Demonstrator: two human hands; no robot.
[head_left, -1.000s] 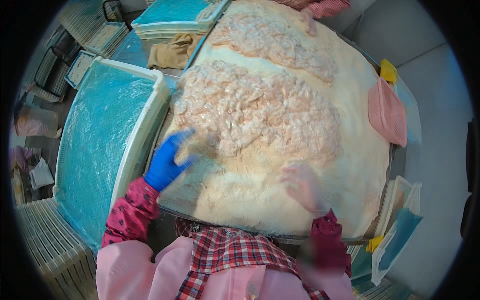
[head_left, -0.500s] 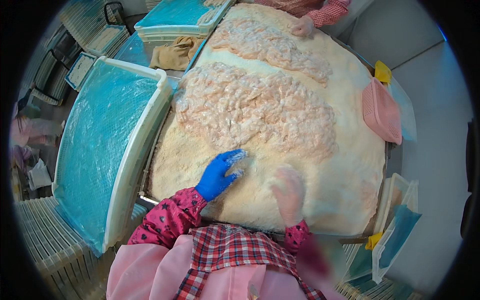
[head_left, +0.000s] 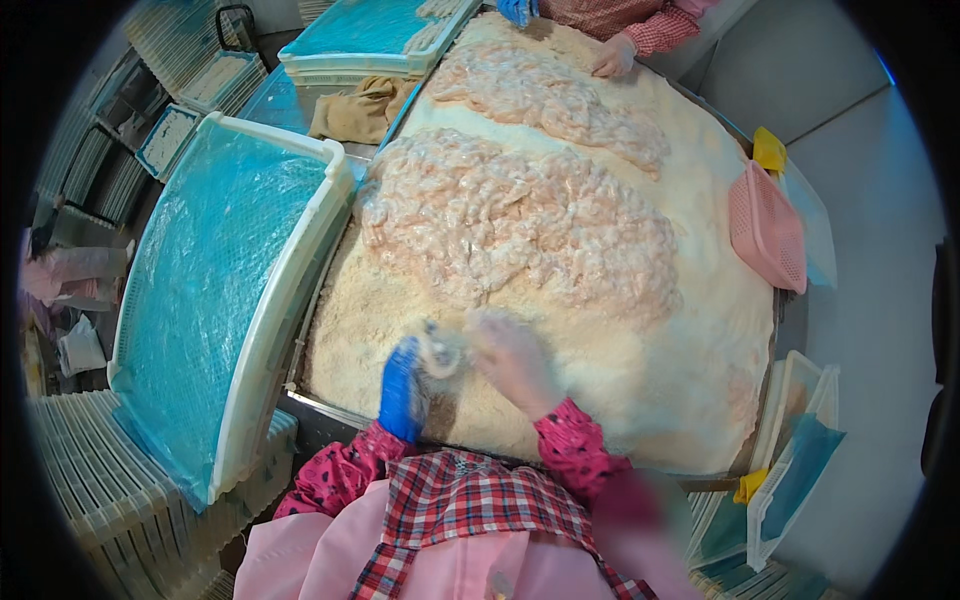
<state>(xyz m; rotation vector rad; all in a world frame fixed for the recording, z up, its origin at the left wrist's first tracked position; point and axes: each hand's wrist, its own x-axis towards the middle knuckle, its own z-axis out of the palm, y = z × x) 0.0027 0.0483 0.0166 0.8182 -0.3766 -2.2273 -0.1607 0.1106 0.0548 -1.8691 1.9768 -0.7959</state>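
Observation:
My left hand (head_left: 402, 388), in a blue glove dusted with white, is low over the near left part of the breading-covered table. At its fingertips is a small curled strip of coated raw meat (head_left: 440, 355), blurred by motion. My right hand (head_left: 510, 358), in a thin clear glove, has its fingertips beside the strip; blur hides whether they touch it. Just beyond both hands lies a wide pile of pale pink raw meat pieces (head_left: 520, 215). Pale crumbly breading (head_left: 350, 310) spreads around the pile and under my hands.
A large white tray lined with blue mesh (head_left: 225, 260) stands left, over stacked trays (head_left: 130, 490). Another meat pile (head_left: 540, 95) lies farther back, near a co-worker's gloved hands (head_left: 615, 57). A pink basket (head_left: 765, 228) hangs at the right edge. A brown cloth (head_left: 362, 110) lies back left.
My left hand has drawn back toward me and now has a curled strip at its fingers. My right hand has moved left and forward to meet it. A co-worker's blue-gloved hand has appeared at the far edge.

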